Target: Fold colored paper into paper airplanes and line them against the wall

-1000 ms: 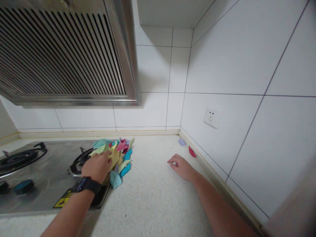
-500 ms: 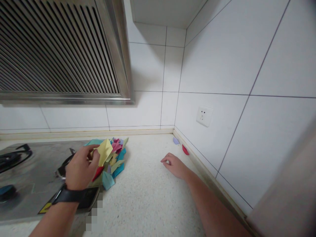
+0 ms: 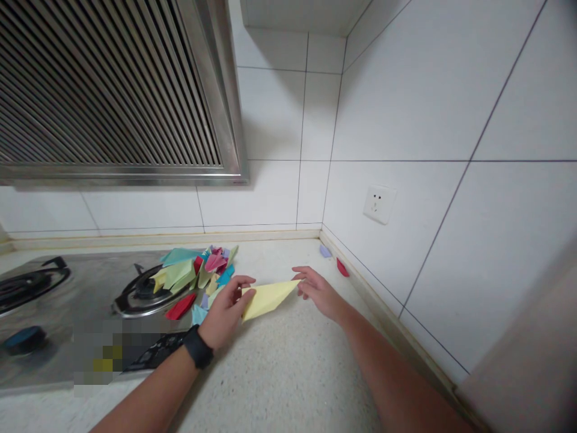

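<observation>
Between thumb and fingers, my left hand [image 3: 229,311] grips a yellow folded paper [image 3: 269,299] over the counter. The paper's pointed end reaches to my right hand [image 3: 319,293], whose fingers are apart around the tip; whether they touch it I cannot tell. To the left of my left hand lies a heap of folded papers [image 3: 217,261] in pink, blue, green and other colours, partly over the stove. A red folded paper [image 3: 181,307] rests at the heap's front. My left wrist wears a black watch or band [image 3: 198,347].
A gas stove [image 3: 92,282] with burners and a knob [image 3: 25,340] is set into the speckled counter [image 3: 288,373]. By the right wall lie a small lilac paper [image 3: 325,251] and a red one [image 3: 342,267]. A range hood [image 3: 180,174] overhangs the stove; a socket [image 3: 379,204] is on the wall.
My left hand has moved right from the heap with the yellow folded paper, bringing it across to my right hand. My right hand has stayed near its place, and its fingers have spread.
</observation>
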Motion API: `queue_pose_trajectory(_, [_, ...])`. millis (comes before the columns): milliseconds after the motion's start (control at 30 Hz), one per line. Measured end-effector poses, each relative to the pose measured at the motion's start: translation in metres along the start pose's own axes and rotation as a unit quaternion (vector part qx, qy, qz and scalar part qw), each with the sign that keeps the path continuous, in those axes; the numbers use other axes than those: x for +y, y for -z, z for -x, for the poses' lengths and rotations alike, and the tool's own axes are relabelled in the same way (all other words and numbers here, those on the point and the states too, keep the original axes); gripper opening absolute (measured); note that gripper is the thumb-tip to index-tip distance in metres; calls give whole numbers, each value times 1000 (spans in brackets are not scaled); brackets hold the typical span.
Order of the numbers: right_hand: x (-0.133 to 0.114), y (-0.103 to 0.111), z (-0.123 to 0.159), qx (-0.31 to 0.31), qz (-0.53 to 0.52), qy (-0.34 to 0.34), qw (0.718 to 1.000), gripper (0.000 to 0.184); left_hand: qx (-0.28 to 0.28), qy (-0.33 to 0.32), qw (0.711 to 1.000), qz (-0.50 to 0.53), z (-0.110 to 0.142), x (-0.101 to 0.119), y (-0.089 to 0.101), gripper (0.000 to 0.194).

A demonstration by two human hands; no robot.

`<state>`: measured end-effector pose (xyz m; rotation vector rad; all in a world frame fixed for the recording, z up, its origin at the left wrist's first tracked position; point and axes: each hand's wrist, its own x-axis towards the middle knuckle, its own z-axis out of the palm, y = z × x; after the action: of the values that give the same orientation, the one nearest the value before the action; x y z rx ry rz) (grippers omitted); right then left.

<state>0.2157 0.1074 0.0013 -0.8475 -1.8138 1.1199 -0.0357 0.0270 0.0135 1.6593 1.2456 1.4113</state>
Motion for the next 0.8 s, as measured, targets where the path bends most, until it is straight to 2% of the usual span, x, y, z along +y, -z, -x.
queue_pose_trajectory(100, [0,2,-1,-10,-24,8,1000,28,-14,65,994,86,-3,-4,-5,34])
queue_pose_trajectory(200, [0,2,-1,-4,-19,20,1000,22,-28,101,987,118,-5,-4,-5,38])
queue_pose_trajectory(433, [-4,-2,0,9,12,21,1000,22,-14,171,969,177,-1,6,-5,42])
queue_pose_trajectory(567, [-4,1,-1,30,23,17,999,23,-30,166,959,229,1,3,-10,40])
queue_pose_trajectory(800, [-3,5,-2,47,-4,2,999,25,-80,164,945,272,0,-2,-7,55])
